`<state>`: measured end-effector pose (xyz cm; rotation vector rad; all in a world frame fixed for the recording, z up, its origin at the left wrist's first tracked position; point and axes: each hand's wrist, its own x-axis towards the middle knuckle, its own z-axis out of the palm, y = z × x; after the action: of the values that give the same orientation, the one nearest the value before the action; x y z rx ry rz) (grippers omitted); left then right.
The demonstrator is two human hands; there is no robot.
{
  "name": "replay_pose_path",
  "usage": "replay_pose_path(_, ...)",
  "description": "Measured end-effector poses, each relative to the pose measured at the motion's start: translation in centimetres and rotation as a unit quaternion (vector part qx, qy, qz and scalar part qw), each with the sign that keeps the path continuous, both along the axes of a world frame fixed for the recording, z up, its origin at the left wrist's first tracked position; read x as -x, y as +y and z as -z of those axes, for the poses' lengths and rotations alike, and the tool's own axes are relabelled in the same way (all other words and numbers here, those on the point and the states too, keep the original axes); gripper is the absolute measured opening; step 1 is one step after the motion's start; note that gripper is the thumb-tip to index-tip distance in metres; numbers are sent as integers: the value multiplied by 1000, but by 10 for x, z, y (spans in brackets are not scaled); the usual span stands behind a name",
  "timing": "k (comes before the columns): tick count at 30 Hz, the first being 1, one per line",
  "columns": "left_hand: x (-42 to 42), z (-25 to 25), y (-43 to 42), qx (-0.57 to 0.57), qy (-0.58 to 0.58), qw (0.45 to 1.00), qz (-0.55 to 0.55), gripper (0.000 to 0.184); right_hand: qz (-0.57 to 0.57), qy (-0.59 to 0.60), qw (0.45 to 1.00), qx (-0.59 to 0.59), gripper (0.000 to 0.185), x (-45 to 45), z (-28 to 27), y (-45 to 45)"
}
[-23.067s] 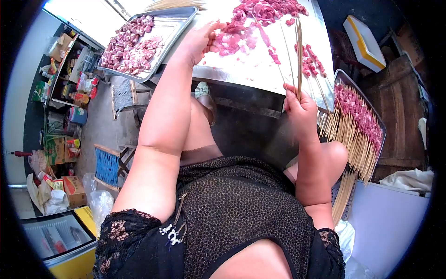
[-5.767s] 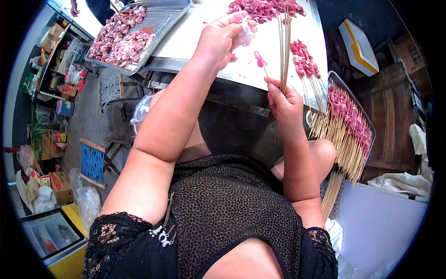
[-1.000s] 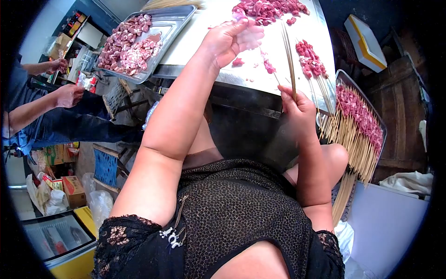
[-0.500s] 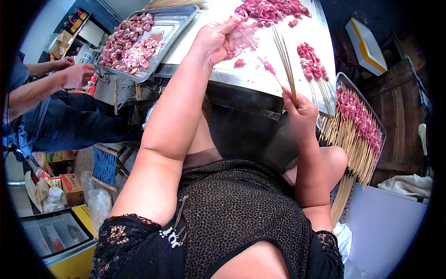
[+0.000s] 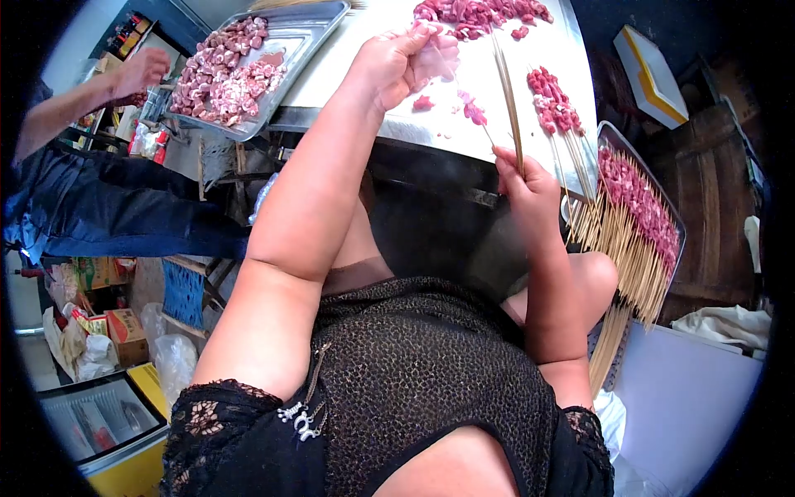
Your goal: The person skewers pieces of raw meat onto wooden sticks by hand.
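My right hand [image 5: 528, 186] is closed around a bundle of bamboo skewers [image 5: 508, 99] that point away from me over the table's front edge. From the same hand a single skewer angles out to the left, with pieces of meat [image 5: 473, 108] on its tip. Over the white tabletop, my left hand [image 5: 391, 66] has thumb and fingers pinched together. A pale, blurred patch hangs beside its fingertips, and I cannot make out what they hold. Just beyond is a heap of raw red meat pieces [image 5: 472, 15]. A small scrap of meat [image 5: 422, 103] lies nearer.
Finished meat skewers [image 5: 553, 103] lie on the table's right side. A tray [image 5: 681, 248] packed with more stands beyond the edge. At left, a metal tray [image 5: 310, 37] holds meat chunks. Another person's hand [image 5: 142, 73] is near it. A white-and-yellow box [image 5: 650, 76] stands right.
My left fingers have drawn together into a pinch. The skewer bundle in my right hand has turned slightly more upright. The other person's hand has risen.
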<state>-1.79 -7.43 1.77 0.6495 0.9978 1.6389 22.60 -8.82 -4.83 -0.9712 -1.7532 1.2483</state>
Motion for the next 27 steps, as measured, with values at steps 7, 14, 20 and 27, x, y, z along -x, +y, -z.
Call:
replay_pose_path(7, 0, 4, 2, -39, -10, 997, 70, 20, -76, 110, 969, 207, 21, 4, -12, -3)
replay_pose_path(14, -24, 1, -8, 4, 96, 990, 100, 26, -83, 153, 947, 268, 23, 4, -27, -6)
replay_pose_path(20, -2, -1, -12, 120, 324, 937, 57, 28, -23, 105, 980, 168, 22, -2, -18, 3)
replay_pose_path(27, -7, 17, -18, 149, 759, 624, 112, 23, -24, 91, 986, 136, 21, -5, -9, 5)
